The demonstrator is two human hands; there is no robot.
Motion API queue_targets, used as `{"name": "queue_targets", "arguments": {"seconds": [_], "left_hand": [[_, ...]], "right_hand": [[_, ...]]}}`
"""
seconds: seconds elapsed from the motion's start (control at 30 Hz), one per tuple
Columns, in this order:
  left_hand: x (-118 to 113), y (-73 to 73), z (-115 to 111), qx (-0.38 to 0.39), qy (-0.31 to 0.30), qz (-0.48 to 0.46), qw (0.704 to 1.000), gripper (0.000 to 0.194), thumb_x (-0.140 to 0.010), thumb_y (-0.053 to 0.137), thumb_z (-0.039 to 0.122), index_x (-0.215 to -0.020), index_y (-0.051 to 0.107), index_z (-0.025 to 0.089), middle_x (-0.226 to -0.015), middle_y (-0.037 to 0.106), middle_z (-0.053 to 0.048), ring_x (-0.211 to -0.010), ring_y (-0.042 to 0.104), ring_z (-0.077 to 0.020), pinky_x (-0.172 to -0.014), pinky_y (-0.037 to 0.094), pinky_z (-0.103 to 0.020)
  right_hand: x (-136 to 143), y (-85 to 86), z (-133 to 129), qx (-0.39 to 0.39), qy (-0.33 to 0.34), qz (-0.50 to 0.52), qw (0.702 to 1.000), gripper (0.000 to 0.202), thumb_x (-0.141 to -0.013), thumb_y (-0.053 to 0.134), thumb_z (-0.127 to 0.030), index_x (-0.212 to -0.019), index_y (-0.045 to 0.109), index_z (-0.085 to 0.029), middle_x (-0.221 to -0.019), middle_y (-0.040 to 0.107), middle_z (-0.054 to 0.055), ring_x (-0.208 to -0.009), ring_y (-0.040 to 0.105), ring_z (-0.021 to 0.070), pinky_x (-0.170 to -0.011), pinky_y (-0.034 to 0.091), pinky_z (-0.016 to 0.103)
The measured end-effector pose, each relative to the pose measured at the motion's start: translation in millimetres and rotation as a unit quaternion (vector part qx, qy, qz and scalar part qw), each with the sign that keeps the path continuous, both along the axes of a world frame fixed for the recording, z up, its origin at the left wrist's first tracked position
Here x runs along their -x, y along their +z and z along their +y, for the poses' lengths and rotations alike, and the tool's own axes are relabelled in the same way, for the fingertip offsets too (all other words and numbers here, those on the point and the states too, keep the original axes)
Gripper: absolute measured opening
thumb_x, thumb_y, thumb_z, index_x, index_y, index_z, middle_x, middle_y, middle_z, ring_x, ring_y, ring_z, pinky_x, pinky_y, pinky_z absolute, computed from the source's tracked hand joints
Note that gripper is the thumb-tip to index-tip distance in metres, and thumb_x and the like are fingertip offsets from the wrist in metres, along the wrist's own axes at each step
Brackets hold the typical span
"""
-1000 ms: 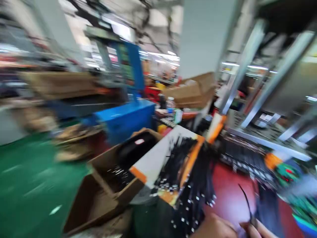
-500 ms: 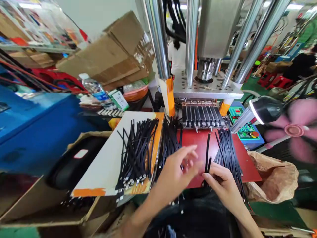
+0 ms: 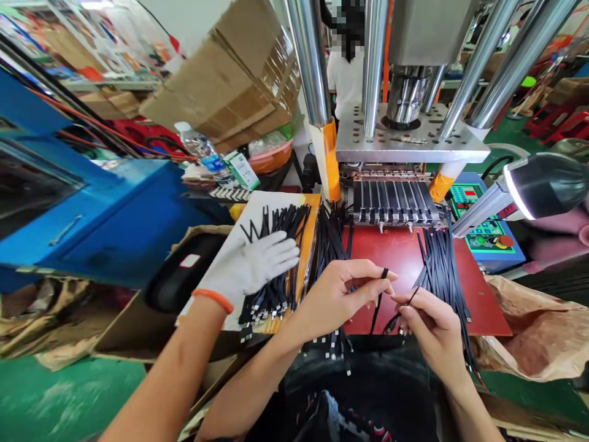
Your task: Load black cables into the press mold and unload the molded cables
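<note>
Over the red board [image 3: 386, 245], my left hand [image 3: 345, 294] pinches the tip of a flat black cable [image 3: 385, 272] between thumb and forefinger. Close by, my right hand [image 3: 435, 319] is closed on a thin black cable [image 3: 411, 299], with small metal ends showing below its fingers. Whether both hands hold one cable or two, I cannot tell. To the right lies a fanned bundle of black cables [image 3: 442, 264]. Another bundle [image 3: 331, 236] lies left of my left hand. Beyond it, a co-worker's white-gloved hand [image 3: 262, 264] is over a cable pile [image 3: 280, 294] on a pale board.
A press with a metal plate [image 3: 409, 147] and a slotted fixture [image 3: 396, 202] stands behind the red board. On the right are a control panel [image 3: 481, 212], a lamp [image 3: 547, 184] and a paper bag [image 3: 534, 331]. A blue cabinet [image 3: 138, 221] stands left.
A co-worker's gloved hand has come in from the left over the cable pile. My left hand has closed on a cable tip near my right hand. The view has shifted.
</note>
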State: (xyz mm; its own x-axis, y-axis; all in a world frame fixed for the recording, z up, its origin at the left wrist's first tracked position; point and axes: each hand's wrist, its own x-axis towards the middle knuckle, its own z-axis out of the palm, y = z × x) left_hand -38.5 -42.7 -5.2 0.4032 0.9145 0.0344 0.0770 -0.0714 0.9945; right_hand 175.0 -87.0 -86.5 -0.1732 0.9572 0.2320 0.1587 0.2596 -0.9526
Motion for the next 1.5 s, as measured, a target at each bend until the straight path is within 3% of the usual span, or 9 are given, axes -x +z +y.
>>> {"name": "queue_targets", "arguments": {"seconds": [0.27, 0.4, 0.57, 0.67, 0.87, 1.0, 1.2, 1.33, 1.5], "left_hand": [[-3.8, -0.4, 0.7, -0.105, 0.014, 0.047, 0.993, 0.023, -0.1, 0.069, 0.03, -0.086, 0.082, 0.018, -0.091, 0.07, -0.005, -0.081, 0.065, -0.0148, -0.071, 0.051, -0.024], [-6.1, -1.7, 4.2, -0.164, 0.03, 0.074, 0.983, 0.023, -0.101, 0.066, 0.025, -0.084, 0.078, 0.017, -0.086, 0.068, -0.003, -0.079, 0.064, -0.0141, -0.074, 0.05, -0.026], [2.5, -2.0, 30.4, -0.224, 0.158, 0.094, 0.957, 0.024, -0.102, 0.067, 0.032, -0.084, 0.077, 0.019, -0.083, 0.067, -0.001, -0.079, 0.063, -0.0149, -0.077, 0.051, -0.027], [8.5, -10.6, 65.1, -0.268, 0.207, 0.13, 0.932, 0.02, -0.101, 0.068, 0.031, -0.089, 0.078, 0.018, -0.099, 0.073, -0.005, -0.095, 0.07, -0.0191, -0.091, 0.053, -0.031], [1.1, -44.7, 170.5, -0.268, 0.263, 0.233, 0.897, 0.02, -0.094, 0.071, 0.019, -0.075, 0.076, 0.016, -0.102, 0.078, -0.011, -0.125, 0.067, -0.0319, -0.113, 0.049, -0.046], [-3.0, -57.7, 214.6, -0.246, 0.318, 0.21, 0.891, 0.02, -0.101, 0.058, 0.017, -0.105, 0.077, 0.013, -0.121, 0.079, -0.015, -0.133, 0.065, -0.0296, -0.117, 0.047, -0.047], [15.6, -71.7, 174.0, -0.361, 0.253, 0.203, 0.875, 0.032, -0.109, 0.048, 0.025, -0.128, 0.071, 0.012, -0.131, 0.077, -0.015, -0.122, 0.073, -0.0219, -0.11, 0.055, -0.037], [33.6, -74.7, 141.7, -0.487, 0.123, 0.281, 0.818, 0.031, -0.107, 0.052, 0.023, -0.122, 0.076, 0.011, -0.129, 0.079, -0.013, -0.129, 0.07, -0.0239, -0.116, 0.053, -0.041], [36.9, -68.6, 143.3, -0.507, 0.065, 0.36, 0.781, 0.031, -0.105, 0.054, 0.025, -0.125, 0.074, 0.011, -0.137, 0.075, -0.014, -0.135, 0.066, -0.0266, -0.118, 0.053, -0.049]], "right_hand": [[22.9, 27.3, 15.4, -0.04, -0.019, -0.021, 0.999, 0.017, -0.101, 0.066, -0.029, -0.09, 0.079, -0.026, -0.078, 0.063, 0.003, -0.067, 0.054, 0.017, -0.059, 0.041, 0.03], [31.7, 17.3, 17.5, -0.022, -0.018, -0.037, 0.999, 0.025, -0.1, 0.065, -0.031, -0.075, 0.063, -0.024, -0.069, 0.051, -0.002, -0.061, 0.045, 0.0155, -0.057, 0.035, 0.03], [32.8, -7.5, -2.6, 0.098, 0.106, -0.103, 0.984, 0.04, -0.097, 0.065, -0.045, -0.067, 0.046, -0.026, -0.066, 0.052, -0.002, -0.061, 0.049, 0.02, -0.058, 0.038, 0.034], [19.8, 4.2, 1.6, 0.122, 0.196, -0.158, 0.96, 0.041, -0.099, 0.062, -0.049, -0.068, 0.053, -0.026, -0.07, 0.059, -0.001, -0.066, 0.054, 0.0211, -0.062, 0.04, 0.035], [-8.1, 53.9, 114.9, -0.003, 0.129, -0.194, 0.973, 0.047, -0.096, 0.071, -0.053, -0.064, 0.061, -0.02, -0.06, 0.056, -0.003, -0.058, 0.047, 0.0129, -0.058, 0.035, 0.028], [8.6, 59.0, 204.0, -0.014, 0.098, -0.135, 0.986, 0.048, -0.088, 0.077, -0.061, -0.068, 0.064, -0.02, -0.058, 0.06, -0.001, -0.053, 0.051, 0.0119, -0.053, 0.038, 0.026], [41.1, 50.8, 273.9, -0.033, 0.11, -0.132, 0.985, 0.053, -0.079, 0.081, -0.066, -0.063, 0.062, -0.019, -0.056, 0.059, -0.001, -0.051, 0.052, 0.0117, -0.05, 0.04, 0.025], [46.5, 44.4, 290.2, -0.059, 0.094, -0.167, 0.98, 0.05, -0.083, 0.078, -0.061, -0.061, 0.058, -0.02, -0.054, 0.057, -0.001, -0.047, 0.049, 0.0107, -0.046, 0.036, 0.025], [45.9, 38.1, 292.8, -0.106, 0.053, -0.187, 0.975, 0.049, -0.088, 0.074, -0.055, -0.06, 0.055, -0.021, -0.054, 0.055, -0.002, -0.045, 0.05, 0.0109, -0.045, 0.036, 0.026]]}}
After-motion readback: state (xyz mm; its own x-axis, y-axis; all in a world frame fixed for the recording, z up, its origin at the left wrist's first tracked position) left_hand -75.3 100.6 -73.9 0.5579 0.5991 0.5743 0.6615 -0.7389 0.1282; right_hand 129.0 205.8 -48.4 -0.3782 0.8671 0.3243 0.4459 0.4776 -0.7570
